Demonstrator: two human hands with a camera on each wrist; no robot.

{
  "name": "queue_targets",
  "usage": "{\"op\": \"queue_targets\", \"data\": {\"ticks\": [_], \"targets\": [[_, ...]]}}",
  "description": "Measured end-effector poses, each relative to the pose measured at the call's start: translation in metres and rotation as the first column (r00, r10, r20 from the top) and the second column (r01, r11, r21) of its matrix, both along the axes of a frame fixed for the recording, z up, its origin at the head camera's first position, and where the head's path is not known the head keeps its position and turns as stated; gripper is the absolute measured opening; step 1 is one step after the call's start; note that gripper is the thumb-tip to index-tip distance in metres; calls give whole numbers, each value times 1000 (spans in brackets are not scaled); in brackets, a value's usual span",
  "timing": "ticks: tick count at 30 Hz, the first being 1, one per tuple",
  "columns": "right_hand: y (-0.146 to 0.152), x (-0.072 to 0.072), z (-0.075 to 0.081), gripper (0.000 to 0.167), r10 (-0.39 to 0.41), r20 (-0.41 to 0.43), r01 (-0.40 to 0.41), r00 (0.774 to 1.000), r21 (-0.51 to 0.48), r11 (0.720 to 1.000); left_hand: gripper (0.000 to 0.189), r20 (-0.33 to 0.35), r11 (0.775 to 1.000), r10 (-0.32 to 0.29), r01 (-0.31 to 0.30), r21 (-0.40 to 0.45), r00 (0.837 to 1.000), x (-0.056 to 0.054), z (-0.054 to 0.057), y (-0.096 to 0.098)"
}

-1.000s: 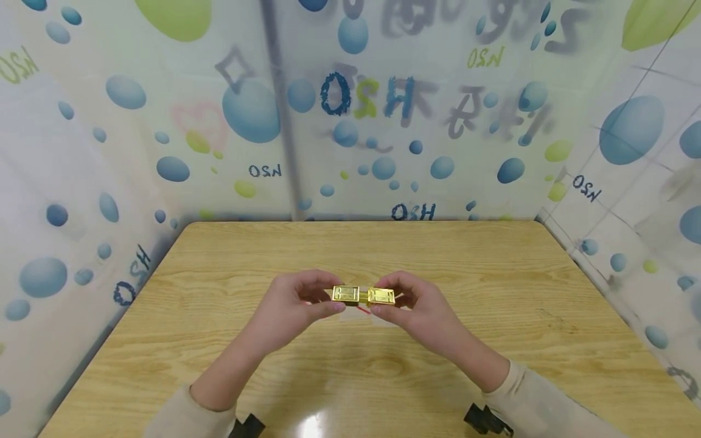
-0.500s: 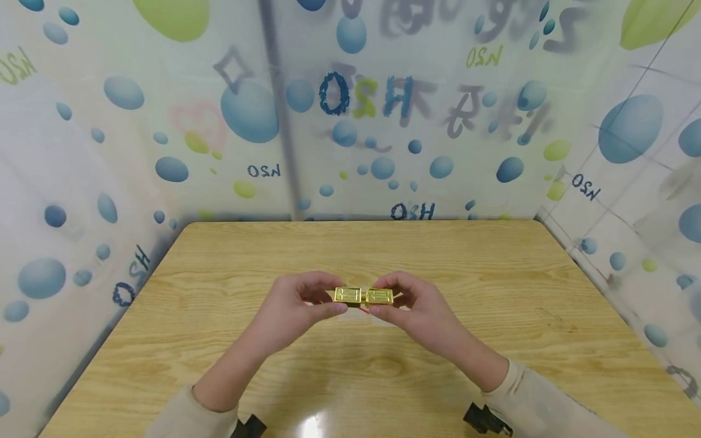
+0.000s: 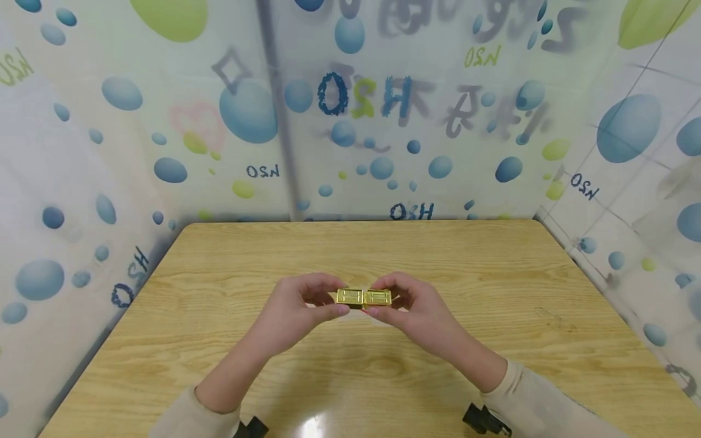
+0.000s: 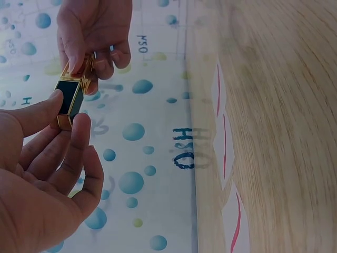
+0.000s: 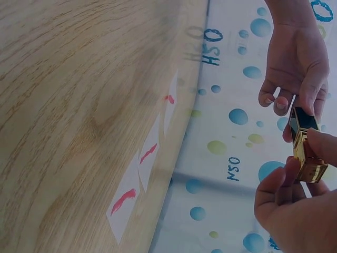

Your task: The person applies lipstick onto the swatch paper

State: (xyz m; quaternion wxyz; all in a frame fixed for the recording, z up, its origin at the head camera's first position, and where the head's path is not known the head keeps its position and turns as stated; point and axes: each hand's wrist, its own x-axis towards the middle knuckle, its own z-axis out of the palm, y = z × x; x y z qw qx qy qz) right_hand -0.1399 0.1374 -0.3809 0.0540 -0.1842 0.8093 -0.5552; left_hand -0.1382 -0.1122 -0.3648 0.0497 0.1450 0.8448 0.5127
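Note:
Both hands hold a lipstick tube a little above the table, near the middle of the head view. My left hand (image 3: 287, 313) pinches its dark, gold-edged part (image 3: 350, 297) between thumb and fingers. The gold part (image 3: 378, 297) of the tube is gripped by my right hand (image 3: 427, 319), thumb in front and fingers behind. The two parts meet end to end, almost in line. In the left wrist view the dark side (image 4: 68, 97) of the tube faces the camera. Fingers cover some of the gold part (image 5: 301, 150) in the right wrist view.
White paper slips (image 4: 224, 147) with red strokes lie in a row on the wooden table (image 3: 350, 389); the hands mostly hide them in the head view. A patterned wall covering (image 3: 350, 152) stands behind the table and along both sides.
The two parts of the lipstick tube have come together, closing the gap and hiding the narrow gold neck between them. My left hand has shifted slightly right; the right hand slightly left.

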Motion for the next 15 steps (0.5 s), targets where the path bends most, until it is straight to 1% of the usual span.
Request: {"op": "queue_targets", "data": {"ticks": [8,15], "targets": [[0,1,0,25,-5,14,5,1000,-2,1000,27,-8,1000,3,-3,0,1000,0,-2,2],[2,1,0,29,12,16,-11,1000,-12,1000,26,15,999,18,-19,26,1000,0,-4,2]]}}
